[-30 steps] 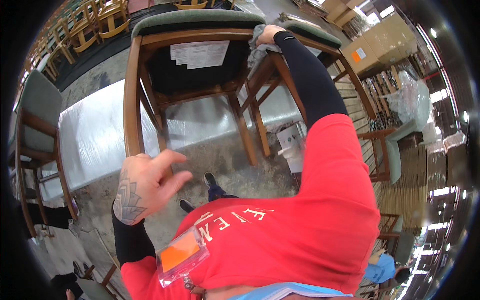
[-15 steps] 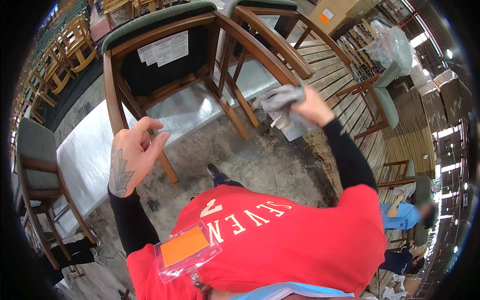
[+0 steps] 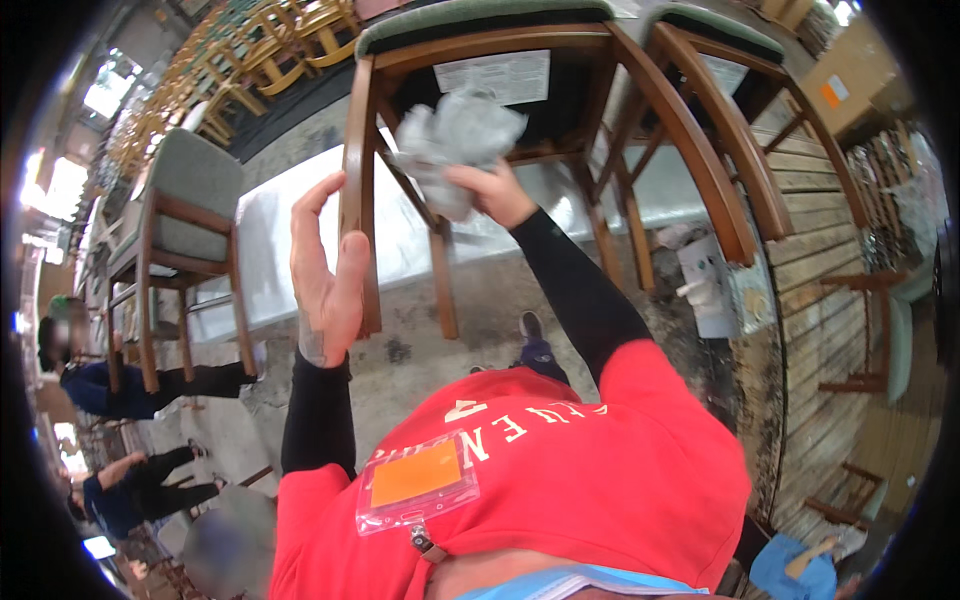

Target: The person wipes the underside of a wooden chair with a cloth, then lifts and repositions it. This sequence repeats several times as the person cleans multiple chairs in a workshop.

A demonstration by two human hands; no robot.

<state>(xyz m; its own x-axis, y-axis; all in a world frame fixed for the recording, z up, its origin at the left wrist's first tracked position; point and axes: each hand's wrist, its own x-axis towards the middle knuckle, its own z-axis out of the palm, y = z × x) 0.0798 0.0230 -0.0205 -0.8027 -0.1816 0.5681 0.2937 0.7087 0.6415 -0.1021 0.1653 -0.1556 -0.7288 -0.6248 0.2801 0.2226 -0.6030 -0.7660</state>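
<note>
**Rag on chair frame, other hand on leg**

Head view: wooden chair (image 3: 560,110) w/ green seat stands upturned-looking on a long pale table (image 3: 290,250), legs toward the camera, a paper label on the seat's underside. Right hand (image 3: 490,190) is closed round a crumpled grey rag (image 3: 455,135), pressing it against the chair's frame under the seat, near the front rail. Left hand (image 3: 325,265) is open, fingers straight and up, palm flat against the chair's near leg (image 3: 358,200); thumb lies beside the leg, not wrapped round it. Hands are apart, one leg-gap between them.

2nd chair (image 3: 720,110), same kind, sits just right of the first, frames nearly touching. 3rd chair (image 3: 185,240) w/ green back stands at the table's left end on the floor. Person wears red shirt over black sleeves, orange badge (image 3: 415,480) in a clear holder on the chest. Concrete floor below; white spray bottle (image 3: 705,290) stands by the wood pallets at right. Other people, dark clothes, far left edge, well apart from the chair.
</note>
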